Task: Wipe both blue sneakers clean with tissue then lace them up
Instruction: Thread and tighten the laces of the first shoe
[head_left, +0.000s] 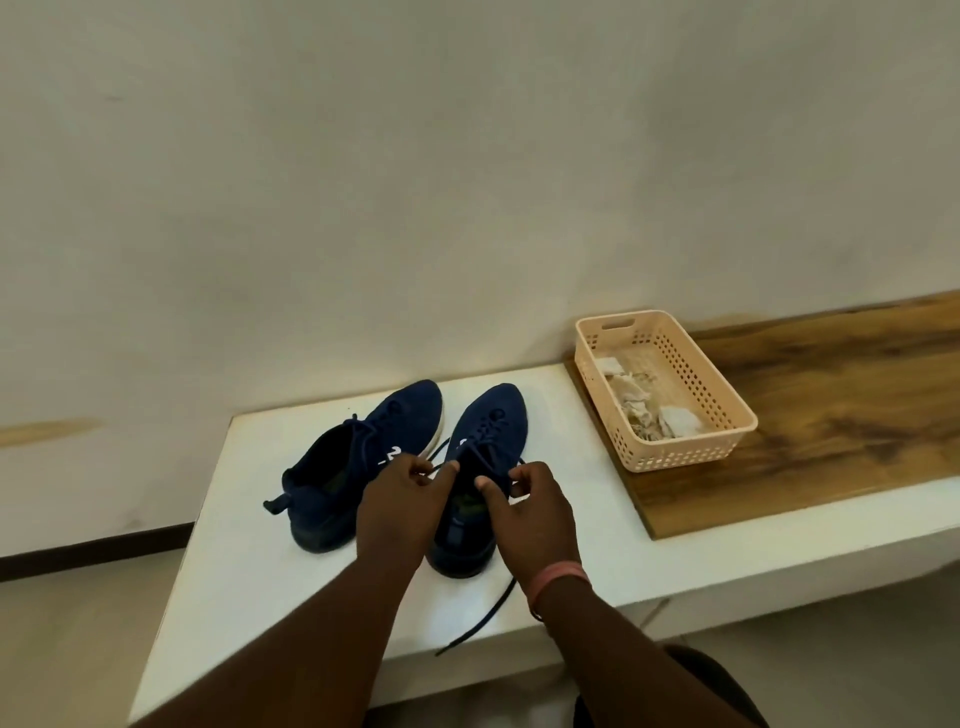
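two blue sneakers (415, 467), one basket (670, 457); left hand (400, 499) and right hand (535, 504) each grip-pinch one lace (493, 608).

Place: a plain indoor room, likely a home corner
Wall (467, 182): bare, off-white, scuffed in places
Surface (260, 571): low white ledge built along the wall, with a wood-grain panel (831, 415) on its right part
Storage: peach perforated plastic basket (727, 415) on the panel
Floor (78, 649): pale, with a dark skirting strip (93, 551)

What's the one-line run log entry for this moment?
stage: lacing | left hand: pinches shoelace | right hand: pinches shoelace | target: right-side blue sneaker | used tissues: in basket
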